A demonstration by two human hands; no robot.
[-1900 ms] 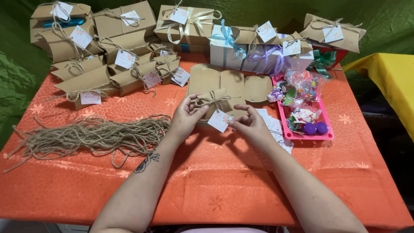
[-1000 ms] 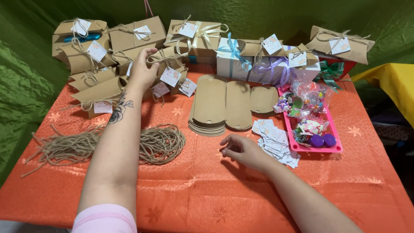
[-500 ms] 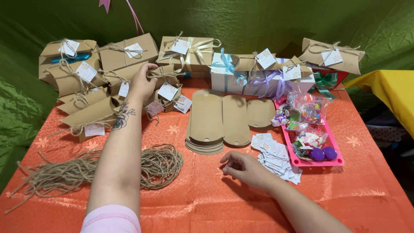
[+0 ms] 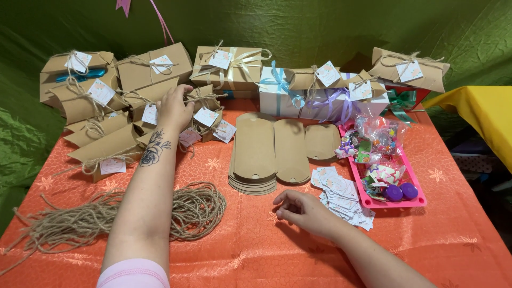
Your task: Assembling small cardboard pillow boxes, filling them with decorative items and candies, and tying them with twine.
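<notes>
Left hand: the left hand (image 4: 174, 108) is stretched far forward to the heap of tied kraft boxes (image 4: 114, 120) at the table's far left; its fingers curl down onto a tied box (image 4: 201, 113) at the heap's right edge. Whether they pinch its twine or only rest on it cannot be told.
Right hand: the right hand (image 4: 305, 211) lies low on the orange cloth (image 4: 256, 250), fingers loosely curled and a little apart, holding nothing.
Nearest to right hand: the flat box blanks (image 4: 255, 153) are just ahead of it and slightly to its left; the white tags (image 4: 341, 194) lie just to its right.
Blanks' axis: the blanks' long axis runs away from the person, toward the far boxes.
Which hand is nearer: the right hand is near the blanks and tags; the left is well apart from both.
Twine: the twine bundle (image 4: 192, 210) lies beside the left forearm, its strands trailing to the left.
Tray: the pink tray (image 4: 394, 202) of sweets sits beyond the tags at right.
</notes>
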